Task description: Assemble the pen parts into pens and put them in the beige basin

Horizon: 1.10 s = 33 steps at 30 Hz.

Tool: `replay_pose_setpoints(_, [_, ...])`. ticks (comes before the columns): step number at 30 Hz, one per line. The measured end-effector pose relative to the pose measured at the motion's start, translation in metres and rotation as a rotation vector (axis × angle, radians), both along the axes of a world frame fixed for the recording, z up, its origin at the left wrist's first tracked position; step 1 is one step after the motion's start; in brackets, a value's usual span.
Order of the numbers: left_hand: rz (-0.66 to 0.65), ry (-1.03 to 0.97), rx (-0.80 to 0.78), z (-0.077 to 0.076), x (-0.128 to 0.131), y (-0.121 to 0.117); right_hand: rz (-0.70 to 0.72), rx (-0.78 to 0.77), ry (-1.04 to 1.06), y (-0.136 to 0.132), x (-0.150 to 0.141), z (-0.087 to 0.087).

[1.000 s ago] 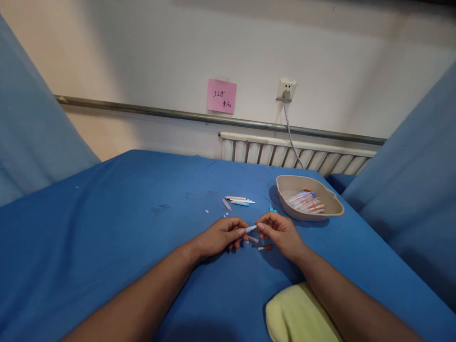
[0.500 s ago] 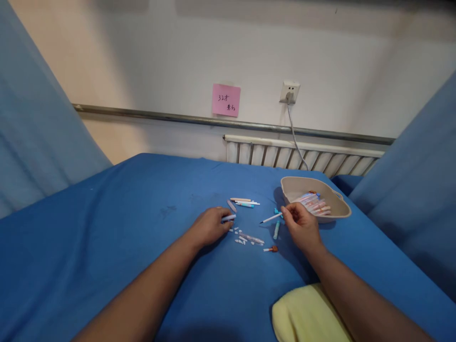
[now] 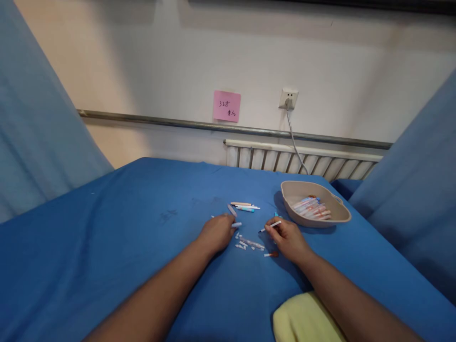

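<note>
My right hand pinches a thin white rod, its dark tip angled down and to the left over the blue cloth. My left hand is closed over a pale tube; only its end shows, so I cannot tell how my fingers lie beneath. Both should be light. I judge the rod stiff but snappable, best held mid-length, off the tip; the tube looks smooth and could slip or roll, so I'd hold it round the middle. On the near side, between my hands, a clear barrel and small white pieces crowd the space, with a brown-ended piece beside my right hand. Farther off lie a greyish tube and some pens; right of them, a tan basket holds more pens.
</note>
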<state>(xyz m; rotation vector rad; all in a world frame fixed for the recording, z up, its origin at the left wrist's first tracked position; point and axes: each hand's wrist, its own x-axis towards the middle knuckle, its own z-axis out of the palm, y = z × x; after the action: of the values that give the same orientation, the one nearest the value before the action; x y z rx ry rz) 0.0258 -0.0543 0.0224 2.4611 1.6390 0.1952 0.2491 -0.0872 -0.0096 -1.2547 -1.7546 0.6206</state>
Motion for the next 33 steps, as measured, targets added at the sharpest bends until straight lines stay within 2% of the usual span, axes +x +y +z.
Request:
replay_pose_setpoints(3, [-0.015,-0.055,0.011,0.000,-0.001,-0.001,-0.015,-0.114,0.268,0.003,-0.002,0.000])
replay_pose_setpoints(6, [-0.051,-0.296,-0.033,0.001,0.000,-0.003,-0.014,-0.246,0.618,0.003,-0.004,0.006])
replay_pose_setpoints(10, [-0.084,-0.741,-0.299,0.002,0.009,-0.011,0.022,-0.322,0.805,-0.001,-0.008,0.015])
replay_pose_setpoints(13, [-0.072,-0.946,-0.484,0.001,0.016,-0.018,0.022,-0.294,0.816,-0.005,-0.010,0.018])
replay_pose_setpoints(16, [-0.034,-1.052,-0.561,0.000,0.019,-0.021,0.035,-0.278,0.779,-0.007,-0.011,0.019])
replay_pose_setpoints(22, [0.024,-1.117,-0.586,-0.002,0.020,-0.020,0.070,-0.269,0.736,-0.009,-0.012,0.021])
replay_pose_setpoints(33, [-0.007,-1.128,-0.616,-0.002,0.021,-0.022,0.103,-0.270,0.653,-0.012,-0.016,0.023])
